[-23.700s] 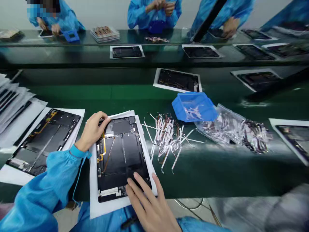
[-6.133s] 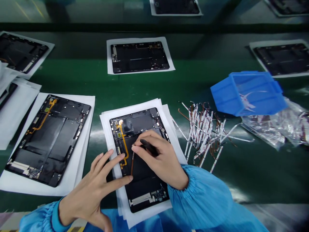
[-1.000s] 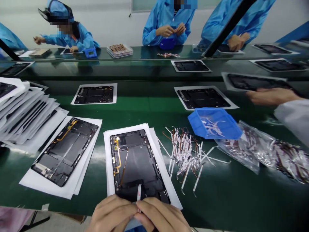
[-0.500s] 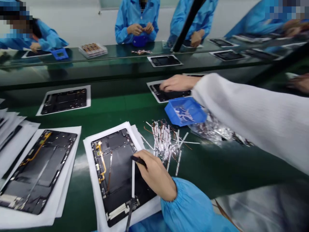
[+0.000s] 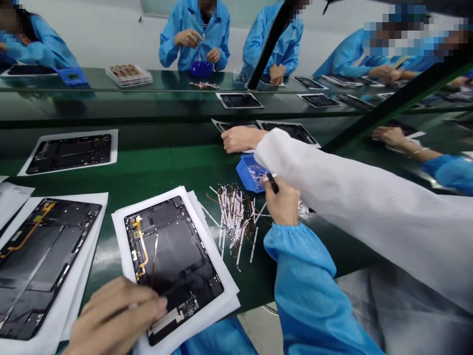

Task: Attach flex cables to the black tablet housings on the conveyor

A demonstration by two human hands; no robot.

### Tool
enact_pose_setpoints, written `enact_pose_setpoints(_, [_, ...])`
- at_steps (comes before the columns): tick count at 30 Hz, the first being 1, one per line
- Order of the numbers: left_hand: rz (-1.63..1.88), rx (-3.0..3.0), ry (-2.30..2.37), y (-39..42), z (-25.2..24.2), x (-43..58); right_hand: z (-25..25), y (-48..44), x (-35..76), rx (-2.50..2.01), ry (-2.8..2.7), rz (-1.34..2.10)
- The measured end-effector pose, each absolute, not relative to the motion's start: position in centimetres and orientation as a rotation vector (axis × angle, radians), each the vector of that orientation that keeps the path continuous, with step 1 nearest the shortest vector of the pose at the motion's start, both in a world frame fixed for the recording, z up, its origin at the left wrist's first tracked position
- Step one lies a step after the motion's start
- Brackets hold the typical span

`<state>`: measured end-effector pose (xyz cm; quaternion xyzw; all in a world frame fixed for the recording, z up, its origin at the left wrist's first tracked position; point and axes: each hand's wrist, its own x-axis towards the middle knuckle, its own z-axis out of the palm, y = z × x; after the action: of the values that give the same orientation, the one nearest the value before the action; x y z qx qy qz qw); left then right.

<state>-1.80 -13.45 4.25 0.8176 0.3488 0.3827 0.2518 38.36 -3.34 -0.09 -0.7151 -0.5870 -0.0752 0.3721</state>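
My right hand (image 5: 283,202), in a blue sleeve, is closed around a short black tool (image 5: 272,183) beside a small blue bin (image 5: 246,172) holding pale strips. Just left of it lies a loose pile of white and copper-coloured flex strips (image 5: 236,212). Blurred at the lower left, my left hand (image 5: 118,315) has its fingers bent together over the lower edge of an opened tablet housing (image 5: 181,246). A slim dark tool seems to extend from those fingers, smeared by motion. Inside the housing are an orange flex cable (image 5: 142,246) and a thin copper-and-white strip (image 5: 154,254).
A co-worker's white sleeve (image 5: 332,162) crosses from the right, its hand (image 5: 238,139) above the bin near other housings. Another housing (image 5: 48,261) lies on paper at left, one more (image 5: 72,150) farther back. Co-workers in blue sit behind the glass-like partition.
My right hand has moved right and away from the housing to the bin. The white strip that stood over the housing is gone from there. My left hand has come into view.
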Motion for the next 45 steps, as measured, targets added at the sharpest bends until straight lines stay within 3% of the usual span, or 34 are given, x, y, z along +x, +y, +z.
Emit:
enact_pose_setpoints(4, [1.13,2.238,0.966,-8.5,4.2,-0.5,-0.8,-2.7,39.9,-1.9,-1.585,-0.181])
enact_pose_setpoints(12, [0.886,2.062,1.193,-3.8,0.6,1.4,0.8,-7.1,34.8,-1.774,-1.675,-0.215])
enact_pose_setpoints(15, [0.82,2.067,1.277,-3.4,-0.4,1.6,-0.3,-11.0,28.9,-1.491,-1.924,0.018])
enact_pose_setpoints(19, [0.749,2.093,1.357,-3.6,-1.0,1.7,-2.5,-13.7,24.0,-1.459,-2.038,0.242])
enact_pose_setpoints(31, [0.564,2.222,1.357,-3.9,-0.9,1.7,-3.7,-13.6,24.2,-1.51,-1.994,0.446])
enact_pose_setpoints(40, [0.621,2.212,1.365,-3.9,-0.9,2.0,-3.7,-13.5,24.2,-1.516,-1.986,0.445])
enact_pose_setpoints(45, [0.86,2.219,1.204,-5.4,1.0,1.3,-3.7,-13.5,24.1,-1.522,-1.999,0.421])
